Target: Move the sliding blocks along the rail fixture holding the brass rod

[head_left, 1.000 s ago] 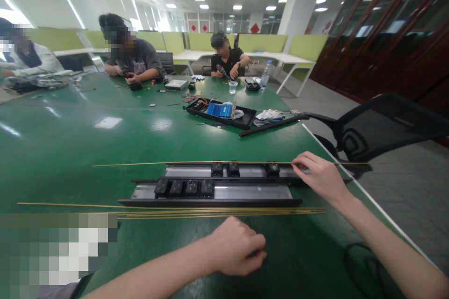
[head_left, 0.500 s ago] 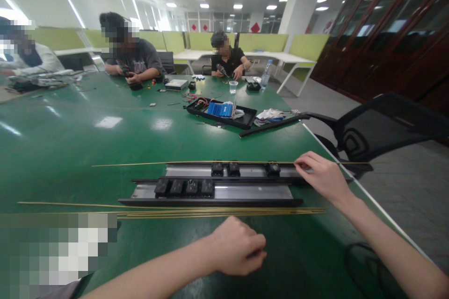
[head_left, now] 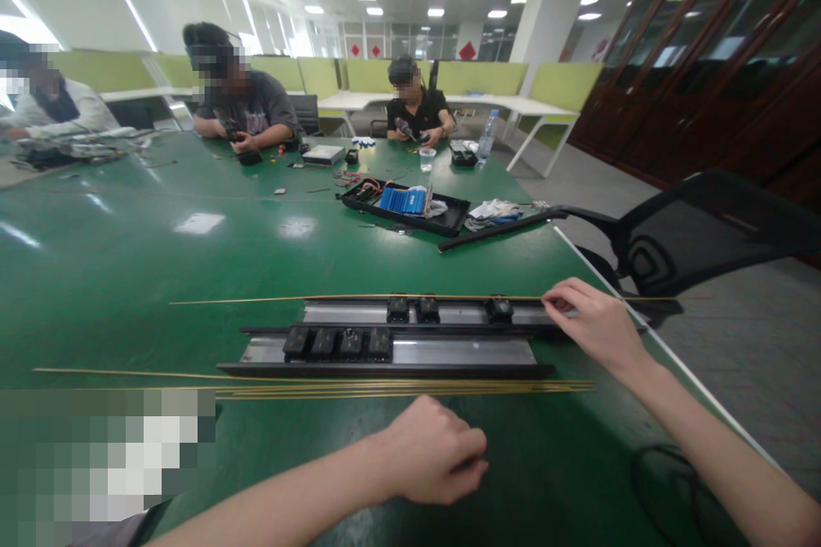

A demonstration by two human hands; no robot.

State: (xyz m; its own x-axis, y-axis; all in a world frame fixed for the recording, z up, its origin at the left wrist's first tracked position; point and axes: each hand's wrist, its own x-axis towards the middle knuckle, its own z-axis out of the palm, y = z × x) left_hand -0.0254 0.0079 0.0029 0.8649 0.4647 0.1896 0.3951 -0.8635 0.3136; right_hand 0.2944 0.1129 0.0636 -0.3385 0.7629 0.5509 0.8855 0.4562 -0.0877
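Between its fingertips my right hand pinches a long thin brass-coloured rod, which lies along the far edge of the rear metal rail. That rail carries three black blocks. Nearer to me, the front rail has several black blocks side by side on its left half. A bundle of similar rods lies just in front of it. My left hand rests below the bundle with fingers curled closed; whether anything is inside them is hidden.
A black tray with a blue item stands farther back on the green table, beside white gloves and a long black bar. A black chair is at the right edge. Three people sit across the table.
My right hand has shifted very slightly to the right, still pinching the rod. My left hand and the rails look unmoved. Across the table, a person's hands at the back have moved slightly.
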